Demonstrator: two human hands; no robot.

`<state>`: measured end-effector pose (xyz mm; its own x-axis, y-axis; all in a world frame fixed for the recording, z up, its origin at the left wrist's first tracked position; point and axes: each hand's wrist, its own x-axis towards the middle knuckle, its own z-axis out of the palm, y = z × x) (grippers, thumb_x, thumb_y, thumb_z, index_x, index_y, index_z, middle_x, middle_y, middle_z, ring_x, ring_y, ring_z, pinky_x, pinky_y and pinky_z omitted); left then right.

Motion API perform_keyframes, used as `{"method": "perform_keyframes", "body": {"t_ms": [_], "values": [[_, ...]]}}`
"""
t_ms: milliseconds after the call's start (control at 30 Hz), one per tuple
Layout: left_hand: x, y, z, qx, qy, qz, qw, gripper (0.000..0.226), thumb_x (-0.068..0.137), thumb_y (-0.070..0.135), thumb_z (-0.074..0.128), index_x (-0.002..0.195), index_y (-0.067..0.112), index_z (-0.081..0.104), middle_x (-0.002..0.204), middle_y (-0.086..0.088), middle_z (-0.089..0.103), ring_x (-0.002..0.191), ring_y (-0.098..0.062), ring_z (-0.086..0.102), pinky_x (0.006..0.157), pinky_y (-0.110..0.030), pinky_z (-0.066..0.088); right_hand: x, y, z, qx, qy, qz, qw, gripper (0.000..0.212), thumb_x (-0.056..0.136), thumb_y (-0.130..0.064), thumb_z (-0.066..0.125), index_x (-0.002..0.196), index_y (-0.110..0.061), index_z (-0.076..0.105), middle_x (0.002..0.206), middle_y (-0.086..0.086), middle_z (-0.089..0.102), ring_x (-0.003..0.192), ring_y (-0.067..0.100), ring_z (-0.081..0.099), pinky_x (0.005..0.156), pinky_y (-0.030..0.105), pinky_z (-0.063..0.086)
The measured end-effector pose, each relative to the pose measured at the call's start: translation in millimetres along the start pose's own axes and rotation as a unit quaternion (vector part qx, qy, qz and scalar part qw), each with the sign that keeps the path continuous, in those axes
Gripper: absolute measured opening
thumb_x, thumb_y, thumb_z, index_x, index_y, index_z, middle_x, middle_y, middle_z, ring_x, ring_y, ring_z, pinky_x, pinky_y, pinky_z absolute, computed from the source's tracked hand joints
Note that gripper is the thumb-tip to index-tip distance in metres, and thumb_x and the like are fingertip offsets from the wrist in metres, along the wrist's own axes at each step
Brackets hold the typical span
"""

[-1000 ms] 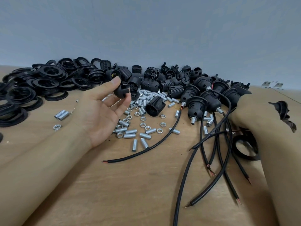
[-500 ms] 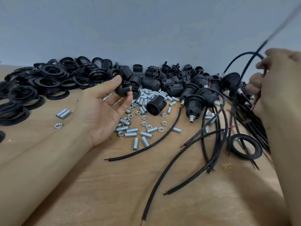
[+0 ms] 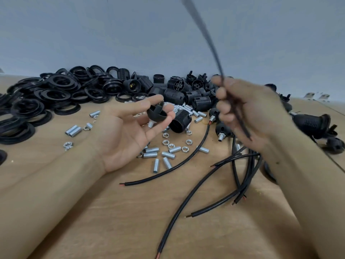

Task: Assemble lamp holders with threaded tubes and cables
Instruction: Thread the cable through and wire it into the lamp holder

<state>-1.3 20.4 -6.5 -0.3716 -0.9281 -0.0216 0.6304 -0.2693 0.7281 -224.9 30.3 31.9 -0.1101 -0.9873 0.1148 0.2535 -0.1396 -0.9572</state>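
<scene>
Wooden bench against a grey wall is carrying the whole kit: black rings piled at the back left, threaded holder bodies heaped at the back centre, loose tubes and nuts scattered in the middle, cut cables fanning out at front right. Your left hand is lying palm up and pinching a holder base between thumb and fingertips, with a tube stub already poking out of its underside. Your right hand is curling its fingers around one cable: a second ago that hand was down in the cable bundle at the right, half a second ago it was lifting a cable clear, and now it is sitting just beside the base, with the cable whipping upward and blurring out of the top of the view. The left hand has barely moved; only the base is showing a little more of its underside. So cable selection is looking done and you are lining up for threading. The lower cable end is sticking out under your palm, pointing away from the base, and I cannot tell whether it is stripped. Finished holders with cables are lying at the far right. Next you are probably needing to bring a free end round to the tube bore and feed it in straight; a frayed conductor could be snagging at the mouth.
</scene>
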Motion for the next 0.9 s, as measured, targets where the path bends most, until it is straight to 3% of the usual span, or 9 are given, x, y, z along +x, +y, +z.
{"method": "perform_keyframes", "body": {"t_ms": [133,300,467,633,733,900], "values": [[-1.7,-0.9,-0.6,0.029,-0.041,-0.010,0.999,0.027,0.084,0.004,0.057,0.103,-0.007,0.073,0.109,-0.027,0.069,0.112,-0.038,0.066,0.088,-0.037,0.058,-0.9,20.6,13.1,-0.065,-0.030,0.019,0.997,0.014,0.102,-0.018,0.048,0.099,-0.008,0.058,0.072,0.005,0.072,0.048,0.010,0.045,0.038,0.018,0.028],[0.1,-2.3,-0.9,0.041,-0.059,0.005,0.997,0.019,0.086,0.007,0.062,0.094,-0.002,0.077,0.103,-0.021,0.072,0.111,-0.038,0.067,0.093,-0.038,0.056,-1.0,24.6,15.7,0.020,-0.042,0.008,0.999,0.019,0.105,-0.017,0.041,0.088,-0.009,0.045,0.065,0.006,0.066,0.040,0.012,0.045,0.035,0.019,0.032],[2.2,-3.8,-0.3,0.059,-0.048,0.010,0.997,0.015,0.081,0.006,0.066,0.087,0.003,0.079,0.103,-0.016,0.074,0.106,-0.034,0.070,0.086,-0.034,0.058,-1.8,22.3,16.7,0.080,-0.028,-0.029,0.996,0.015,0.105,-0.013,0.038,0.091,-0.009,0.043,0.065,0.007,0.065,0.041,0.015,0.048,0.039,0.021,0.034],[2.2,-2.8,2.3,0.036,-0.012,0.048,0.998,0.013,0.078,0.005,0.068,0.070,0.007,0.078,0.086,-0.007,0.073,0.093,-0.016,0.072,0.092,-0.036,0.056,-3.7,29.5,17.7,-0.019,-0.067,-0.013,0.997,0.001,0.100,-0.010,0.049,0.099,-0.011,0.050,0.065,0.008,0.064,0.042,0.016,0.048,0.039,0.022,0.036],[2.7,0.2,2.5,0.028,0.019,0.058,0.998,0.012,0.077,0.008,0.069,0.069,0.008,0.077,0.087,-0.007,0.073,0.095,-0.020,0.071,0.087,-0.033,0.058,-5.6,36.7,19.3,-0.058,-0.106,0.010,0.993,0.003,0.099,-0.011,0.051,0.102,-0.011,0.052,0.066,0.009,0.065,0.043,0.018,0.049,0.039,0.022,0.039],[0.4,-2.3,4.7,0.082,-0.005,0.036,0.996,0.015,0.080,0.015,0.066,0.076,0.013,0.080,0.094,-0.007,0.075,0.099,-0.024,0.071,0.081,-0.027,0.058,-4.3,47.8,22.6,-0.121,-0.112,0.027,0.986,0.006,0.101,-0.016,0.050,0.101,-0.010,0.052,0.072,0.010,0.070,0.053,0.021,0.057,0.047,0.028,0.049]]}}
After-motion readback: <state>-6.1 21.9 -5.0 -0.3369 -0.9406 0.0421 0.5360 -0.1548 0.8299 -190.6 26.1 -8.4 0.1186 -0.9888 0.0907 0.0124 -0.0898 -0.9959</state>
